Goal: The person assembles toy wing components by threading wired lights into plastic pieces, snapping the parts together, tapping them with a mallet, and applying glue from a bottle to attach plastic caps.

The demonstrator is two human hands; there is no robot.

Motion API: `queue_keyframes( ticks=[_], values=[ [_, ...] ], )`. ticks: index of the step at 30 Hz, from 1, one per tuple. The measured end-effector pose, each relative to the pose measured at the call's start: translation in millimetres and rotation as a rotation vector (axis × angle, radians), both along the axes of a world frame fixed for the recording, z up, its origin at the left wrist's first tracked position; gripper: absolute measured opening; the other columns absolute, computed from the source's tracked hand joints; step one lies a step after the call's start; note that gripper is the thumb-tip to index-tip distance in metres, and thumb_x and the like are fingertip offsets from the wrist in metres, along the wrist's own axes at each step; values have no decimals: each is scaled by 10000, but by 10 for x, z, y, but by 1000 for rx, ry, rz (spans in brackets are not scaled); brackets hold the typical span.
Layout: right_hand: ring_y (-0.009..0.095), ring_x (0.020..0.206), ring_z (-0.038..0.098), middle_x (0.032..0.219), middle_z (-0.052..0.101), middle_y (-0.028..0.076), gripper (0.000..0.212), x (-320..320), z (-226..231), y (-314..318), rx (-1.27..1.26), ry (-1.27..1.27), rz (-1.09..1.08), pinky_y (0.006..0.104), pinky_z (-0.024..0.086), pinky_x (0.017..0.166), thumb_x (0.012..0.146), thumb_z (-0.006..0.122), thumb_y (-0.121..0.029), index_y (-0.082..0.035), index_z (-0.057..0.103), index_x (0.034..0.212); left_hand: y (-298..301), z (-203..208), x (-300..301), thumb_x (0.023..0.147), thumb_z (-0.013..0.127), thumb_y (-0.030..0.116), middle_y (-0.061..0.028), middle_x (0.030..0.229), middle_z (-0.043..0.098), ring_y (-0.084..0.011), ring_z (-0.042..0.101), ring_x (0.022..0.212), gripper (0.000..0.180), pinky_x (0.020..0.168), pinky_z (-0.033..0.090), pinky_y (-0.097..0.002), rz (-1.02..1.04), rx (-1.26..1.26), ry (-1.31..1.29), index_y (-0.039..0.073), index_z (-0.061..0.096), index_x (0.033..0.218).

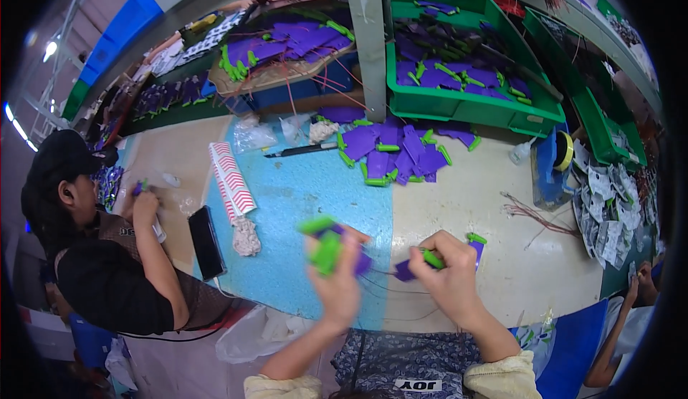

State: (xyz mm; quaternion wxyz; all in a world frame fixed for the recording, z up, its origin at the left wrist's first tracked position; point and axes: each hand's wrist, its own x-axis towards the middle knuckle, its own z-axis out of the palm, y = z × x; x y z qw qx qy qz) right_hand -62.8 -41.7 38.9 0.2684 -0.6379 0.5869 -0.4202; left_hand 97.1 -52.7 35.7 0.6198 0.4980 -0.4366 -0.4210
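Observation:
My left hand (337,281) is raised over the front of the table and blurred by motion, closed around a purple board with green plastic connectors (326,245). My right hand (448,273) rests lower to the right, gripping another purple board with a green connector (433,259); a green end (476,238) sticks out past its fingers. Thin dark wires (387,284) trail between the two hands. A loose heap of the same purple and green boards (398,152) lies further back on the table.
A green bin (459,105) of boards stands at the back, another tray (287,48) to its left. A marker pen (301,151), red-striped packet (231,180) and black phone (206,241) lie left. A person in black (107,255) works at left; tape roll (565,152) right.

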Motion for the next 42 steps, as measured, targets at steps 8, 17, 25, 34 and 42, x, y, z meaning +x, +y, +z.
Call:
queue_keyframes(
  ticks=[8,17,25,34,42],
  values=[
    [352,773,609,877,590,172,208,-391,-304,-164,-40,378,91,441,514,718,770,743,-127,28,632,855,-3316,980,1419,744,734,463,-200,1126,667,-292,612,1072,627,893,452,-375,240,161,-512,-48,671,1102],
    [332,983,544,957,561,155,171,-2054,261,-2426,-608,955,-466,420,454,805,806,642,-74,17,567,931,-2911,1036,832,827,665,499,-277,1364,455,-422,385,1291,816,1076,296,-475,367,-238,-1351,-83,436,1351],
    [363,884,690,927,690,220,150,-2053,456,-3089,-59,1193,-296,445,569,734,808,582,-76,21,657,894,162,100,-629,803,718,228,-263,1297,502,-398,472,1225,604,1051,387,-452,-926,-375,-936,-86,491,1267],
    [63,459,429,504,438,-8,369,-1495,411,49,499,-215,-93,283,324,421,971,591,-320,-18,557,760,845,-724,-1479,816,639,505,-334,1464,303,-405,269,1399,894,1136,294,-391,-997,-360,-1283,-162,381,1353],
    [415,516,575,551,544,223,273,-1601,-326,1015,247,492,-178,478,407,447,942,611,-181,10,477,801,881,-770,-1466,823,645,486,-311,1473,317,-399,306,1391,876,1148,256,-467,-900,-453,-1265,-157,385,1358]
  ],
)
